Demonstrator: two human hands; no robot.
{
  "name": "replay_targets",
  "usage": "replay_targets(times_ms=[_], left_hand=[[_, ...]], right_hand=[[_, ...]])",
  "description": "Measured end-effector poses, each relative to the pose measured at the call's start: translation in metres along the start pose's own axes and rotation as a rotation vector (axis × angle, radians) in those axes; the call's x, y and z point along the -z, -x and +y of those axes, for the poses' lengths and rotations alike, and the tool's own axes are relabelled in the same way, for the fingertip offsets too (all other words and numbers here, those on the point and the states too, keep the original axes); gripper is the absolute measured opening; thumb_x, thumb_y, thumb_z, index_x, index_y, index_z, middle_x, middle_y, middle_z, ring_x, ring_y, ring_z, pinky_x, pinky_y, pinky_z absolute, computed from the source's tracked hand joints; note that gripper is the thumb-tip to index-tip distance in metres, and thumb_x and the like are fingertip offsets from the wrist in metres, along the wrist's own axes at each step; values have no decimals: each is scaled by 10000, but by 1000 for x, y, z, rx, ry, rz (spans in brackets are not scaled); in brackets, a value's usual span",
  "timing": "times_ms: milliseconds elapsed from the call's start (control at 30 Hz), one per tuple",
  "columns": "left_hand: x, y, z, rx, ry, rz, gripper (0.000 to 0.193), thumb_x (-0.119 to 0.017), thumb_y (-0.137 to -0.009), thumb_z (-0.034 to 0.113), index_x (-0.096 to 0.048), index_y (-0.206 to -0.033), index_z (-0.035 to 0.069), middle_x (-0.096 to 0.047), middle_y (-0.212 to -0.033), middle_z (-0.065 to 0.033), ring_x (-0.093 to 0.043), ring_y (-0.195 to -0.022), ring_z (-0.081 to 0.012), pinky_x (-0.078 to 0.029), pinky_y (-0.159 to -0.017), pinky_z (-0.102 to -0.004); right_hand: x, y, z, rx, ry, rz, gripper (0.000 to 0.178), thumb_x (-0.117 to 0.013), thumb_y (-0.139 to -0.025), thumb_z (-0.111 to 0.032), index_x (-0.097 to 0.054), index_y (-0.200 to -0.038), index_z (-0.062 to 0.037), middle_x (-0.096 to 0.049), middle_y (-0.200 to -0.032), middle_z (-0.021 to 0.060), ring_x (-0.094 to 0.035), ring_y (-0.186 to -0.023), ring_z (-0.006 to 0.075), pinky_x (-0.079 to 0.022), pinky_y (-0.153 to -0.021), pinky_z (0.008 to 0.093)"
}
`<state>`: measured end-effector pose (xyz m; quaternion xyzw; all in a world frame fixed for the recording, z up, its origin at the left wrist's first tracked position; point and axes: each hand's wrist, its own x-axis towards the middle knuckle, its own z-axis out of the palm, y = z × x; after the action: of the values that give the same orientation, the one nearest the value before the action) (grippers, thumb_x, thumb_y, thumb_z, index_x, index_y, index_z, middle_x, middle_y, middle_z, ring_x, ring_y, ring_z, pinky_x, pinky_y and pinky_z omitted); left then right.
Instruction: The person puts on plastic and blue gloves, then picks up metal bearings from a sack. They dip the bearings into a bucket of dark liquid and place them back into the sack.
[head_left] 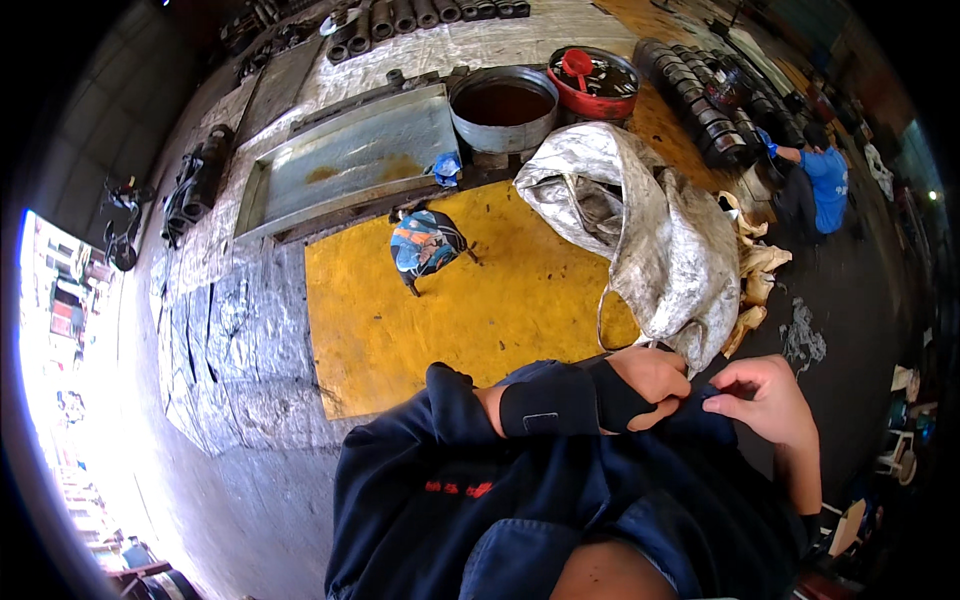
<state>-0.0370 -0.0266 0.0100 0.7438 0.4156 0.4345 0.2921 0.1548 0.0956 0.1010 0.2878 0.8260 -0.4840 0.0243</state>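
My left hand [650, 376], with a black wrist wrap [548, 405], reaches across my front to the right. Its fingers are curled closed against dark navy cloth of my work jacket [600, 470]. Just to its right, my right hand [768, 398] pinches an edge of the same navy cloth between thumb and forefinger. Both hands are close together but apart. Beyond them stands a large, dirty white woven sack [675, 265], its mouth gaping. What the left fingertips grip is partly hidden by the hand.
A low stool [428, 243] with a patterned cover stands on a yellow board [450, 330]. Behind are a metal tray [350, 165], a tub of dark liquid [503, 77] and a red tub [615, 104] holding a red scoop [577, 66]. A co-worker in blue [825, 185] crouches by stacked cylindrical parts [700, 110].
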Motion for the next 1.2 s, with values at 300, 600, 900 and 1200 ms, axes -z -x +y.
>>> replay_targets(times_ms=[300, 600, 900, 1200], left_hand=[[29, 13, 18, -6, 55, -138, 94, -674, -844, 157, -673, -855, 64, -639, -729, -117, -609, -674, -319, -467, -591, -409], [77, 41, 21, 379, 217, -95, 158, -672, -887, 156, -679, -968, 21, -682, -829, -81, -663, -749, -150, -517, -671, -269], [85, 150, -17, 848, 441, 346, 267, -556, -976, 196, -643, -1050, -45, -696, -976, -108, -672, -875, -177, -522, -774, -274], [46, 189, -34, 954, 617, 566, 299, -514, -991, 226, -625, -1085, -35, -689, -1007, -152, -673, -878, -207, -525, -800, -304]], right_hand=[[-51, -23, 28, -170, -231, -212, 215, -714, -795, -120, -681, -943, 34, -674, -786, 51, -586, -745, 83, -480, -690, 259], [-30, -35, 27, 9, -134, -427, 254, -708, -847, -188, -675, -980, 26, -707, -855, 77, -645, -792, 108, -502, -714, 267], [-34, -56, 43, -112, -279, -625, 280, -737, -849, -142, -620, -1057, 4, -683, -938, 38, -636, -881, 88, -507, -774, 237], [-38, -64, 57, -63, -649, -729, 301, -721, -833, -33, -642, -1122, -3, -681, -976, 27, -623, -888, 71, -502, -794, 221]])
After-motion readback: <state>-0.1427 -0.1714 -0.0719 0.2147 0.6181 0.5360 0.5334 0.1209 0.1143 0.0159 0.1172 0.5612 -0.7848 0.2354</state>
